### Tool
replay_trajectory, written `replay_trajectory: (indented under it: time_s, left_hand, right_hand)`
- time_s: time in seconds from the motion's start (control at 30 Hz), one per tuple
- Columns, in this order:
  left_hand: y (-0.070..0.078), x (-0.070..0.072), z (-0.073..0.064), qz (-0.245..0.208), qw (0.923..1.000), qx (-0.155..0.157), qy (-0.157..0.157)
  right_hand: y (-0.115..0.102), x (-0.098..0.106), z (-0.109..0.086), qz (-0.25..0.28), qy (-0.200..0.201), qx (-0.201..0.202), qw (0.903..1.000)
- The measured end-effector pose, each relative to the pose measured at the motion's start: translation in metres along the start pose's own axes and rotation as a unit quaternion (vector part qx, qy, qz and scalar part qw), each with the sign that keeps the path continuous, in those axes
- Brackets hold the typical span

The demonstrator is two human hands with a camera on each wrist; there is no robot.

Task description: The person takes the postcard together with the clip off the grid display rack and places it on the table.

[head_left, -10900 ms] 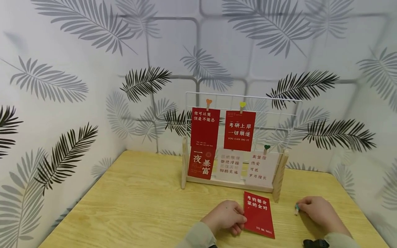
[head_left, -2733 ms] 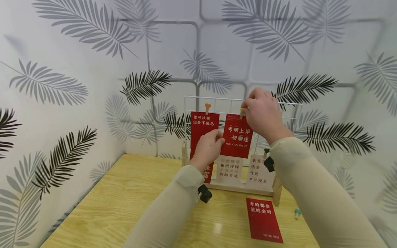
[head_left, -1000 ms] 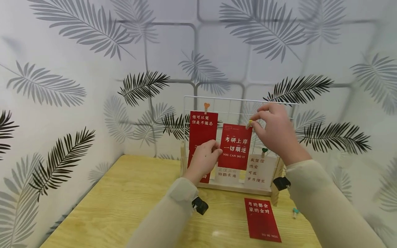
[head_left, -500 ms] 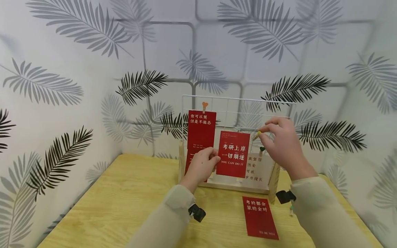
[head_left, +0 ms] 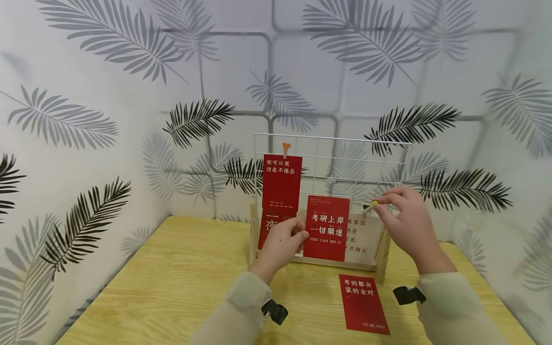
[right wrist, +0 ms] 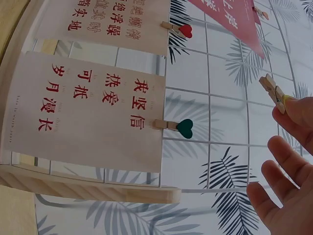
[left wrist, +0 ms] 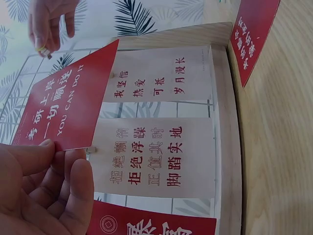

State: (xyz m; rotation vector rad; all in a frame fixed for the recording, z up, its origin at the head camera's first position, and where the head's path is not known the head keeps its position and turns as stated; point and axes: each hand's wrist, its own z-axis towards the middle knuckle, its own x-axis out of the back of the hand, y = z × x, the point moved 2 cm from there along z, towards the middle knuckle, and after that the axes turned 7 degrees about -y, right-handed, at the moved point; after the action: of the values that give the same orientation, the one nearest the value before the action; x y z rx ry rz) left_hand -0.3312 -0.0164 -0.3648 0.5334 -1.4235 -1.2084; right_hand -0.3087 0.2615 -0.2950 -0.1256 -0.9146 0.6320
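My left hand (head_left: 280,242) pinches the left edge of a red card (head_left: 326,230) with white lettering, thumb in front. In the left wrist view the card stands out from the wire grid rack. My right hand (head_left: 411,223) pinches a small wooden clothespin (right wrist: 272,92) with a yellow top between thumb and index finger, its other fingers spread. That clothespin is apart from the card, to its right. Behind the card, a white card (left wrist: 154,159) is mostly hidden in the head view. Another white card (right wrist: 88,110) hangs from a green-heart clothespin (right wrist: 185,129).
The rack's wooden base (head_left: 310,261) stands on the wood-grain table (head_left: 181,278). At the rack's left hang a red card (head_left: 282,179) under an orange-topped clothespin (head_left: 286,148) and a lower red card (head_left: 269,225). Another red card (head_left: 364,304) lies on the table in front.
The yellow-topped clothespin has come off the rack in my right hand, which has moved down and right. My left hand has lowered the red card from the upper wires.
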Motion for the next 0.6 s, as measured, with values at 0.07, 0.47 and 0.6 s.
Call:
replay_trajectory:
  time_s: [0.07, 0.47, 0.6]
  left_hand:
    - [-0.002, -0.002, -0.002, -0.009, 1.0000, 0.001, -0.004]
    - [-0.027, -0.020, -0.015, -0.032, 0.9993, 0.018, -0.011]
    - [-0.035, -0.022, -0.019, -0.043, 0.9987, 0.026, -0.010]
  right_hand:
    - [0.004, 0.000, -0.006, 0.006, 0.000, -0.001, 1.0000]
    - [0.032, -0.003, -0.043, 0.021, -0.038, -0.058, 0.9974]
    - [0.039, -0.007, -0.050, 0.020, -0.046, -0.067, 0.9965]
